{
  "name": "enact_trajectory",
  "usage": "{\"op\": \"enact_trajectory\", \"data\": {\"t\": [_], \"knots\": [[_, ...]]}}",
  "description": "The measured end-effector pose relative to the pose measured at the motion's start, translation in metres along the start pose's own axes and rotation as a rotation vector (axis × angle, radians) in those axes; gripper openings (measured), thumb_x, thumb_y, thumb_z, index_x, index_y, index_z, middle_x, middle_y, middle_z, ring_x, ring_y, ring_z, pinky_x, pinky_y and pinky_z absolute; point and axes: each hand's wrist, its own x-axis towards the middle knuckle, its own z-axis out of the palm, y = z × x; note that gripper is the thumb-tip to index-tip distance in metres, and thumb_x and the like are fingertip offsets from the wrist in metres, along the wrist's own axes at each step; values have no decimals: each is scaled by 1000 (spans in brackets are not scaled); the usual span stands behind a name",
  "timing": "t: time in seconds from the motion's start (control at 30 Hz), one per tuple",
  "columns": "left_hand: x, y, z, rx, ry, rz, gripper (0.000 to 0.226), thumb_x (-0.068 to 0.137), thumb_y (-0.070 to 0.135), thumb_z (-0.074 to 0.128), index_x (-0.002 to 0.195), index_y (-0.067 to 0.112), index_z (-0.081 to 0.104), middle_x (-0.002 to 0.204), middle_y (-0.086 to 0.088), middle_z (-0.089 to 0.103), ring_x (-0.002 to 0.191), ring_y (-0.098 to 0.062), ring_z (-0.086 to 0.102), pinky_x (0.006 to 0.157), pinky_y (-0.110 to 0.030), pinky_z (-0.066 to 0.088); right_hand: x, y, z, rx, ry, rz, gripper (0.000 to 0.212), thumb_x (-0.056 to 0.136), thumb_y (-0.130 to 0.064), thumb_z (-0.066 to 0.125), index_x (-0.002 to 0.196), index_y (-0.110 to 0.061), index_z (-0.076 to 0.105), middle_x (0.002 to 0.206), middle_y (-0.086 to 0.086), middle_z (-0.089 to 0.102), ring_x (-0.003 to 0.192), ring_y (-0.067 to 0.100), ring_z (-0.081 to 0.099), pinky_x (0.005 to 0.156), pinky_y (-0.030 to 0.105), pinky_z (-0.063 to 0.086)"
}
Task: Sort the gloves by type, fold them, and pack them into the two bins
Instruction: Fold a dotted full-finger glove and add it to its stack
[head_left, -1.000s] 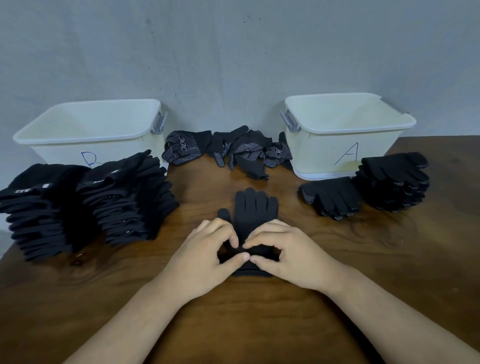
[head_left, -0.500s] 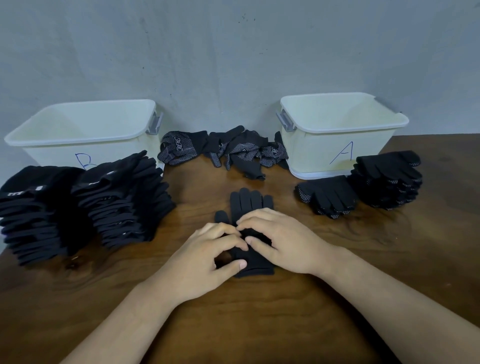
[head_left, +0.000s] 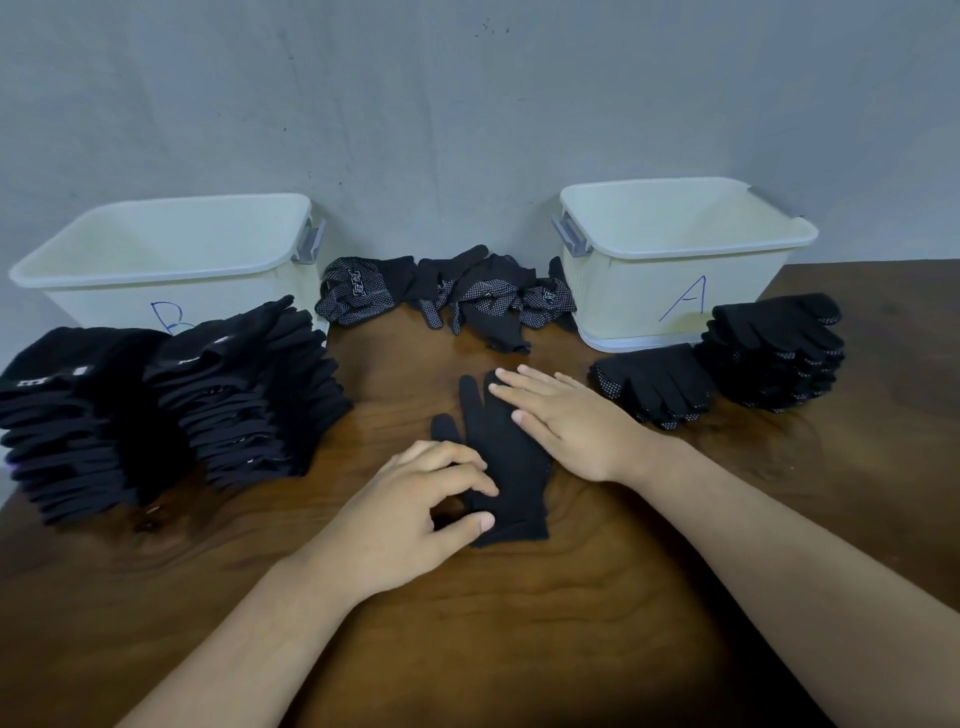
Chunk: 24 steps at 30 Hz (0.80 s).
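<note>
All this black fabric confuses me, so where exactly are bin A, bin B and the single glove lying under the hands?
bin A (head_left: 623, 296): head view, front wall left of its letter.
bin B (head_left: 93, 306): head view, front wall left of its letter.
glove (head_left: 506, 441): head view, middle of its palm.

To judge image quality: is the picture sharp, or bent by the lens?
Head view: sharp; the wide lens tilts the white plastic bin marked B and its twin marked A outward; soft sheen on the brown wooden table; black glove stacks lose detail.

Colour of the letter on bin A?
Blue marker, on the white wall of bin A; the head view shows it.
</note>
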Motion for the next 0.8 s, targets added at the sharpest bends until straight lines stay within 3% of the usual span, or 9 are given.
{"op": "enact_trajectory", "data": {"t": [0.13, 0.27, 0.43, 0.53, 0.63, 0.73, 0.8], "knots": [[-3, 1, 0, 7, 33, 9, 27, 105, 54, 57, 129, 49, 65, 137, 34, 48, 139, 2, 38, 87, -12, 39, -6, -5, 1, 174, 161, 24, 43, 116, -31, 36, 157, -30, 51, 167, -18, 38, 158, -3, 20, 131, 32, 21], [-3, 5, 2, 51, 84, 74, 29, 102, 58, 59, 126, 43, 68, 127, 30, 53, 130, 0, 45, 110, -24, 35, -30, -15, -1, 299, 256, 14, 36, 112, -22, 52, 143, -33, 65, 153, -22, 55, 146, -4, 42, 122, 32, 39], [5, 14, 7, 144, 68, 134, 33, 99, 64, 59, 120, 41, 70, 119, 27, 56, 116, 0, 50, 104, -24, 38, -72, -22, 2, 424, 287, 23, 34, 103, -10, 65, 123, -35, 76, 130, -27, 66, 128, 5, 60, 91, 50, 58], [8, 15, 8, 154, 104, 135, 26, 107, 55, 52, 112, 39, 71, 112, 25, 61, 107, 1, 52, 98, -21, 38, -87, -25, 5, 456, 238, 12, 40, 98, -5, 68, 123, -36, 76, 130, -25, 67, 129, 8, 60, 91, 48, 59], [8, 17, 8, 118, 141, 103, 25, 110, 49, 46, 109, 36, 68, 109, 25, 62, 103, 0, 54, 93, -24, 43, -90, -30, 7, 386, 224, -66, 34, 97, -17, 74, 127, -34, 73, 134, -26, 64, 135, 10, 54, 103, 36, 53], [7, 19, 7, 92, 119, 78, 23, 112, 47, 42, 107, 36, 62, 106, 23, 59, 102, -2, 54, 94, -30, 46, -86, -32, 12, 260, 263, -95, 21, 101, -39, 71, 121, -33, 74, 131, -27, 63, 131, 6, 54, 98, 37, 55], [6, 18, 8, 103, 96, 74, 24, 113, 48, 40, 107, 37, 60, 108, 24, 58, 105, -3, 52, 95, -31, 46, -86, -33, 15, 196, 308, -113, 16, 105, -40, 67, 116, -33, 76, 125, -25, 67, 124, 3, 56, 97, 36, 55]]}}
